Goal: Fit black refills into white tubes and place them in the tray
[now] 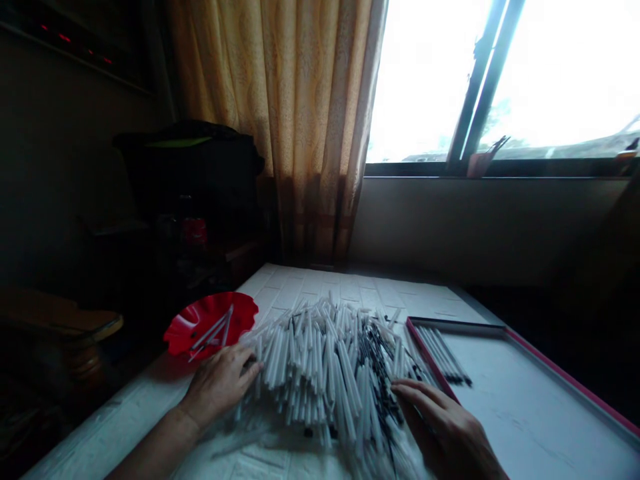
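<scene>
A large heap of whitish translucent pen barrels lies across the middle of the table. Thin black sticks, which look like pen refills, are mixed in along its right side. My left hand is at the heap's left edge, fingers bent, with a gap between thumb and forefinger and nothing visible in it. On the other side, my right hand has its fingers stretched toward the black sticks, tips touching or very near them; its thumb is hidden. Some barrels at the near edge are blurred.
A red wavy-rimmed bowl with a few barrels stands left of the heap. At right lies a shallow red-edged tray holding a row of pens. Behind the white brick-patterned tabletop are a curtain and a window.
</scene>
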A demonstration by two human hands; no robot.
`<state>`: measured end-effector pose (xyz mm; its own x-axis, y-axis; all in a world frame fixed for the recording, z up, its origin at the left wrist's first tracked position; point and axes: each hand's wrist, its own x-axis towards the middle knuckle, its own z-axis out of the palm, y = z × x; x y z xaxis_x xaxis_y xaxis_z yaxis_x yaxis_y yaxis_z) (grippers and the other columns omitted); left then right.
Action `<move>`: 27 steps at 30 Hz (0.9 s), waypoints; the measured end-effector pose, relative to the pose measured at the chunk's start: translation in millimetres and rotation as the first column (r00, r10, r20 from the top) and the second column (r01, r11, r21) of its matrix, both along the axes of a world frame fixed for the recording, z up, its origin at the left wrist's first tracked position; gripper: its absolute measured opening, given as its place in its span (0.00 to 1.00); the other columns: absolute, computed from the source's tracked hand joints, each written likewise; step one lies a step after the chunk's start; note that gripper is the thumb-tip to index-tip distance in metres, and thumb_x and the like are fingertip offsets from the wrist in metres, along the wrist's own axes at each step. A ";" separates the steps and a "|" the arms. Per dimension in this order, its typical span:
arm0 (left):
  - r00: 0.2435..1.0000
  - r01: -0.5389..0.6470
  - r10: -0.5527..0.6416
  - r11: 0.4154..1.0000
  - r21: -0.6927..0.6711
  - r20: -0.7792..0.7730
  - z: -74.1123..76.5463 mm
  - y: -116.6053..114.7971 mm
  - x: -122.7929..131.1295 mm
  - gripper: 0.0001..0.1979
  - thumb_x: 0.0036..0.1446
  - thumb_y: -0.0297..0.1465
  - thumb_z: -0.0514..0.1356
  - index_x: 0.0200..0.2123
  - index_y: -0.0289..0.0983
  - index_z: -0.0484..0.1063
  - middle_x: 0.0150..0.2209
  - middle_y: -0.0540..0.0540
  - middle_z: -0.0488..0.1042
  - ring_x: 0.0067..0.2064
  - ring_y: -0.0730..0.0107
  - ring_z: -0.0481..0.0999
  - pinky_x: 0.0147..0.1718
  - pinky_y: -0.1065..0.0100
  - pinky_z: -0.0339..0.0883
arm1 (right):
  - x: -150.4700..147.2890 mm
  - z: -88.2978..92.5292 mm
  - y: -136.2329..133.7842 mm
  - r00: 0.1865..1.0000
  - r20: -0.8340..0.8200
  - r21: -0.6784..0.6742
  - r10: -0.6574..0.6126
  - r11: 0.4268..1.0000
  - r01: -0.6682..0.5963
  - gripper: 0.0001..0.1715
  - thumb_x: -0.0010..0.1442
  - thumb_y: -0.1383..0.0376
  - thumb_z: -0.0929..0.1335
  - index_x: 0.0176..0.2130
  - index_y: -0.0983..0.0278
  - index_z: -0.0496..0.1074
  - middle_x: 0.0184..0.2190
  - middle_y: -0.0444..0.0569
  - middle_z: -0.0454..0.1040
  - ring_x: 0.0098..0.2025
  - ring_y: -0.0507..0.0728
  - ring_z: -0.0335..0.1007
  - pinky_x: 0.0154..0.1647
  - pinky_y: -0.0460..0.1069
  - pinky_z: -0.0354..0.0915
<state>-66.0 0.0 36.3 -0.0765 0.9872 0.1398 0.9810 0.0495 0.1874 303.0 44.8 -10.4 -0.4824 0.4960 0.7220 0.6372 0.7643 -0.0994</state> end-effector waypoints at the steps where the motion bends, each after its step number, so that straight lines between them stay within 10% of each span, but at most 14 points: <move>1: 1.000 -0.011 0.011 1.000 -0.015 0.008 1.1 2.8 0.8 0.12 0.63 0.36 0.54 0.38 0.38 0.76 0.42 0.41 0.79 0.46 0.54 0.78 0.45 0.61 0.65 | 0.6 1.1 0.2 1.000 -0.008 -0.008 -0.002 1.000 0.002 0.12 0.67 0.65 0.63 0.45 0.62 0.76 0.41 0.53 0.82 0.40 0.59 0.81 0.40 0.49 0.77; 18: 0.972 -0.073 0.094 0.992 -0.104 0.216 -2.2 39.0 -7.8 0.13 0.50 0.41 0.55 0.20 0.41 0.68 0.23 0.45 0.75 0.30 0.54 0.77 0.26 0.66 0.60 | 18.9 10.2 9.4 0.955 0.002 -0.148 -0.296 0.945 0.293 0.17 0.66 0.65 0.60 0.40 0.61 0.77 0.40 0.52 0.81 0.38 0.59 0.80 0.37 0.49 0.72; 27: 0.895 -0.010 -0.034 0.995 0.094 0.445 15.5 11.0 13.8 0.16 0.51 0.47 0.57 0.37 0.45 0.76 0.40 0.47 0.82 0.46 0.52 0.79 0.44 0.66 0.67 | -9.4 21.6 -6.8 0.871 0.339 -0.371 -0.356 0.800 0.472 0.09 0.63 0.66 0.67 0.37 0.60 0.79 0.40 0.49 0.78 0.41 0.59 0.76 0.41 0.49 0.67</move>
<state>-52.2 11.1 51.8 -0.1403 0.9729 0.1836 0.7935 -0.0005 0.6086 293.6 37.9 11.2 -0.2865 0.9174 0.2763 0.9292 0.3364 -0.1533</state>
